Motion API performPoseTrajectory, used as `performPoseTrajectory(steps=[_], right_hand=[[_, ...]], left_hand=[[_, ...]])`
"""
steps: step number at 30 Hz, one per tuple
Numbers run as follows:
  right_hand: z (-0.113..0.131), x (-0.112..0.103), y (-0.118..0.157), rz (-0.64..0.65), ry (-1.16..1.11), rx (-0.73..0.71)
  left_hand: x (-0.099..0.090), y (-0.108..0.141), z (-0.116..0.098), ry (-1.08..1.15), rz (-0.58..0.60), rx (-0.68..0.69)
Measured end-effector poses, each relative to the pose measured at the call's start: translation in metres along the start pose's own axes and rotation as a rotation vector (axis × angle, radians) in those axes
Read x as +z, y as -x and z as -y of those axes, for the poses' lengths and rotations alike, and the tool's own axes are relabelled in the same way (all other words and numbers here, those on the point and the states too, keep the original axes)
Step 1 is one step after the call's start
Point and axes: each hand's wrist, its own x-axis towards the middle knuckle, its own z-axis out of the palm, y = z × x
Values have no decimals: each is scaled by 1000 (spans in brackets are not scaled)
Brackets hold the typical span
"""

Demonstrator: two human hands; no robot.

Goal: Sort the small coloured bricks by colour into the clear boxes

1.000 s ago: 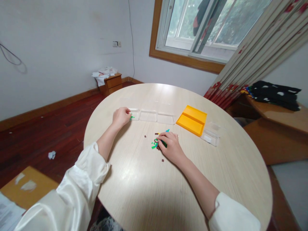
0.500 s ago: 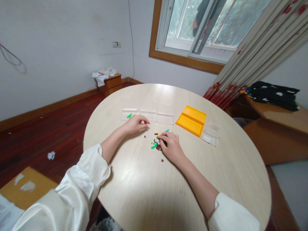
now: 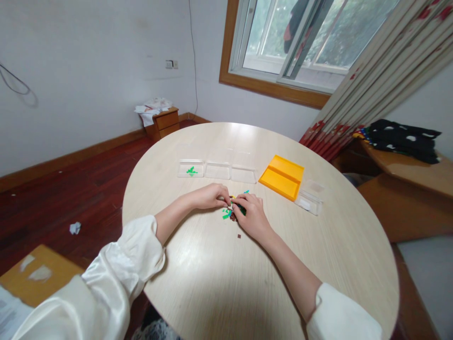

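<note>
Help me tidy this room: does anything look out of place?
Yes: what looks like crumpled white paper lies on the floor left of the round table, like dropped litter. One brown block sits apart from the multicolored block pile.

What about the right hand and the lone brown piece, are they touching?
Apart: the head view shows tabletop between the lone brown piece and the right hand.

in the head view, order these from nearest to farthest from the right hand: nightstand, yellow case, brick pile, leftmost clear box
1. Brick pile: right at the fingertips of the right hand.
2. Yellow case: ahead and to the right.
3. Leftmost clear box: ahead, well to the left.
4. Nightstand: far left background.
</note>
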Motion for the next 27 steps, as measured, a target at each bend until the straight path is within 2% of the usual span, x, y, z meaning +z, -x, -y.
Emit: performPoseTrajectory(steps=[13,21,27], right_hand=[[-2,2,-1,-1,14,17],[2,-1,-1,18,32,3],[1,-3,0,-49,9,-18]], left_hand=[[-1,1,0,-19,-18,-57],[-1,1,-1,-19,16,-55],[1,0,-6,30,-67,-164]])
